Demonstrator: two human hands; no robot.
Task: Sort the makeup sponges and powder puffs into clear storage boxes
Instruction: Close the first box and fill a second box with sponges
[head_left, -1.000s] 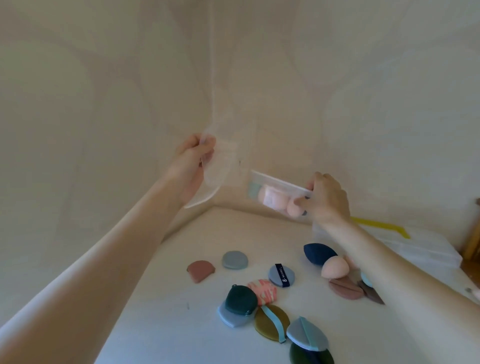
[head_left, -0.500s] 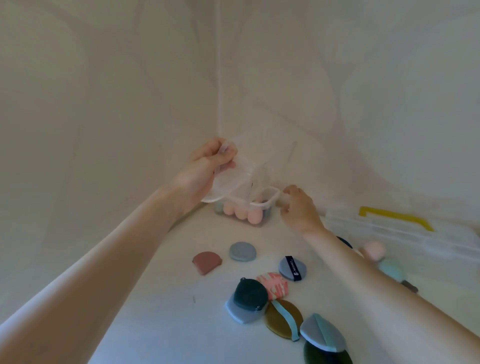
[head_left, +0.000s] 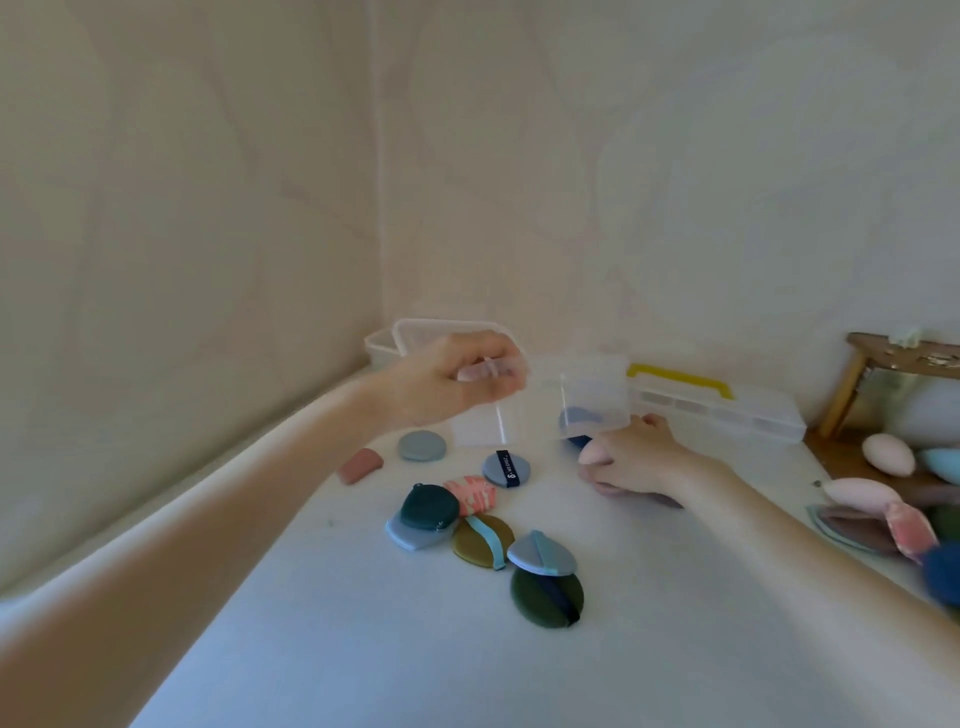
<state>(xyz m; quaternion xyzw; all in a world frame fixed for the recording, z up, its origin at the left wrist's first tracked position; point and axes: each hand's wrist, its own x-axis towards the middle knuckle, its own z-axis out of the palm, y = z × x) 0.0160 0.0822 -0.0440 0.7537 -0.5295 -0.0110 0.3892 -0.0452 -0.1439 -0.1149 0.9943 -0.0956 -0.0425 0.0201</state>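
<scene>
My left hand (head_left: 457, 387) pinches the rim of a clear storage box (head_left: 587, 400) and holds it just above the white table (head_left: 363, 649). My right hand (head_left: 636, 462) rests on the table right of the box, its fingers curled round a pink egg-shaped sponge (head_left: 592, 453). A navy sponge (head_left: 579, 420) shows through the box wall. Several powder puffs lie in the middle: a grey-blue one (head_left: 422, 446), a terracotta one (head_left: 360, 465), one with a navy strap (head_left: 505, 468), a dark teal one (head_left: 428, 509), an olive one (head_left: 483, 538) and a dark green one (head_left: 545, 597).
Another clear box with a lid (head_left: 400, 338) sits in the wall corner behind my left hand. A flat clear case with a yellow handle (head_left: 717, 410) lies at the back right. More sponges (head_left: 888, 454) and puffs (head_left: 852, 527) lie at the right edge, near a wooden stool (head_left: 883, 358).
The box of pink sponges that both hands held up went down into the corner. My left hand now holds a different clear box low over the table; my right hand dropped onto a pink sponge.
</scene>
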